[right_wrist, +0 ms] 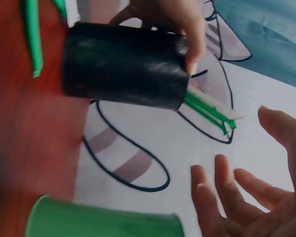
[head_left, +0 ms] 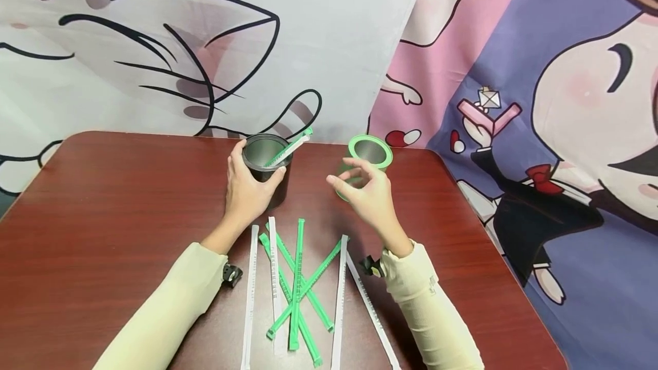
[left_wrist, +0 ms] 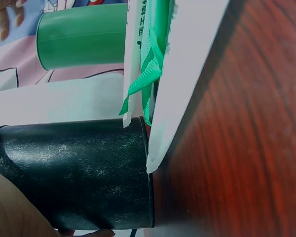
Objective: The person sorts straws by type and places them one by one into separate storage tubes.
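Note:
My left hand [head_left: 249,187] holds a black cup [head_left: 280,193] upright, fingers round its far left side and thumb near the rim. Out of its mouth lean a green wrapped straw [head_left: 308,131] and a white wrapped straw [head_left: 292,149]. Empty, my right hand [head_left: 371,193] hovers in front of the green cup [head_left: 386,160], its fingers loosely bent and thumb apart from them. This hand covers part of the green cup in the head view. In the right wrist view, the spread fingers of my right hand [right_wrist: 246,202] hold nothing.
Several green wrapped straws [head_left: 297,261] lie crossed on the brown table [head_left: 128,216], between my forearms. White wrapped straws [head_left: 249,296] lie at their left and right. Behind the table hangs a cartoon-printed cloth [head_left: 329,27].

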Available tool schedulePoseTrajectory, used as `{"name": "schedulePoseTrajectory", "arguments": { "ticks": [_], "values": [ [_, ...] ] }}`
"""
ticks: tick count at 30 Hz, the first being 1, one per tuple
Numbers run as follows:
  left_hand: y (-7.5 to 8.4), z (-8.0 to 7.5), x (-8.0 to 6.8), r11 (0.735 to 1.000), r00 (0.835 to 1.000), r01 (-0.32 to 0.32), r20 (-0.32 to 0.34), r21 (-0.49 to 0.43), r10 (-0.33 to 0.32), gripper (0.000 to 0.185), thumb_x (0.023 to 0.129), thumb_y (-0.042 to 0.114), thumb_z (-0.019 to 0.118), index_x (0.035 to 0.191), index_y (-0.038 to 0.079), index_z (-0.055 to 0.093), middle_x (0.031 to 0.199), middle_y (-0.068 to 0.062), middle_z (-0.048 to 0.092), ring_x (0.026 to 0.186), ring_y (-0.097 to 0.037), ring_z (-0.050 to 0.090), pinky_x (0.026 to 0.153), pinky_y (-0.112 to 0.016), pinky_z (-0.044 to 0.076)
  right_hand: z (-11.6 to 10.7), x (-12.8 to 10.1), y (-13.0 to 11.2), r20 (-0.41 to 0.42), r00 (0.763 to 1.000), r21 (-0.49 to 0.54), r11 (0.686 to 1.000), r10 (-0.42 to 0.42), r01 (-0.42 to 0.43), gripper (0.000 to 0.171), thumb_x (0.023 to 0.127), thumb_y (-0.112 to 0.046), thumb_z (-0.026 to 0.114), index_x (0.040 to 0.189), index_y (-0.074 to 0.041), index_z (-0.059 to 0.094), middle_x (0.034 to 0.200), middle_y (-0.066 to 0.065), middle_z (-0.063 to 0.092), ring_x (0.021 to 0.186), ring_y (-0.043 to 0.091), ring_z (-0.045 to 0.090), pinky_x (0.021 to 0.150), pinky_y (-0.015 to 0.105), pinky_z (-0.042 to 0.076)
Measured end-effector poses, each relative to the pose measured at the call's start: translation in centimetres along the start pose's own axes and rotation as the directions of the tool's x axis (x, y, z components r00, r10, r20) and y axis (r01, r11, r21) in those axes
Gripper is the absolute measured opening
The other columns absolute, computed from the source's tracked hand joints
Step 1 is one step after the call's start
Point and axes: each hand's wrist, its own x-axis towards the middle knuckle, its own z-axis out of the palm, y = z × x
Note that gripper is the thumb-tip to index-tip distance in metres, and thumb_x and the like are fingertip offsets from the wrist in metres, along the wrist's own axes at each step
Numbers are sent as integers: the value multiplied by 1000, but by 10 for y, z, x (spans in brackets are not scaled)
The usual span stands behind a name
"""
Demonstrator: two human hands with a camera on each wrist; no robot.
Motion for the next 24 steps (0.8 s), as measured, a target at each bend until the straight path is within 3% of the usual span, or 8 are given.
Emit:
{"name": "schedulePoseTrajectory", "arguments": {
  "ticks": [6,15,24],
  "values": [
    [-1,-2,-1,1000,1000,0,5,-3,0,93,80,52,75,153,30,22,147,-9,36,126,-35,44,91,-58,41,-3,-14,17,72,992,-106,989,107,-99,45,77,-26,86,116,-10,70,81,6,71,73,22,71,66,31,55],
    [-1,0,2,1000,1000,-8,2,3,8,92,80,54,74,153,29,22,147,-7,36,125,-33,45,91,-57,42,-10,-34,39,132,979,-209,970,152,-123,43,77,-32,86,112,-11,71,78,-1,71,71,14,68,66,31,52],
    [-2,-1,2,1000,1000,-10,0,-2,10,93,80,54,75,152,26,24,146,-8,37,125,-34,45,92,-57,42,-8,-54,52,198,951,-246,951,238,-187,51,76,-34,86,115,-6,69,76,-3,70,69,12,66,67,31,51]
  ]
}}
